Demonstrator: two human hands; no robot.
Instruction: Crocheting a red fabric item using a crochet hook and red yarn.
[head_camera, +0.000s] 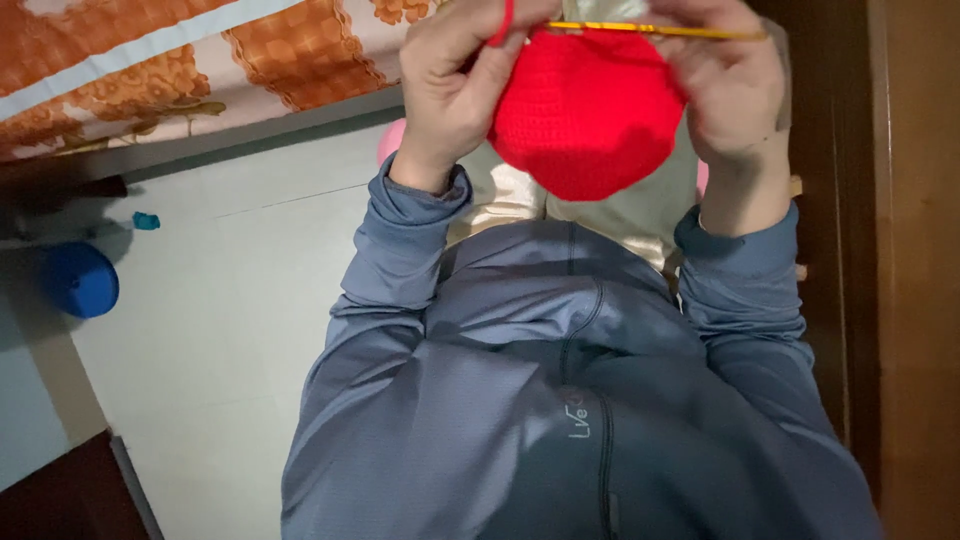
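Pale tiled floor (230, 300) fills the left of the frame; an orange patterned bedspread (150, 70) runs across the upper left, and a dark wooden panel (915, 270) borders the right. A round blue object (80, 280) lies on the floor at far left.

The red crocheted piece (585, 110), rounded and tightly stitched, sits at upper centre between both hands. The left hand (450, 90) is curled, pinching its left edge, red yarn (505, 25) crossing the fingers. The right hand (730, 90) is closed on the yellow crochet hook (650, 30), which lies horizontally along the top edge.
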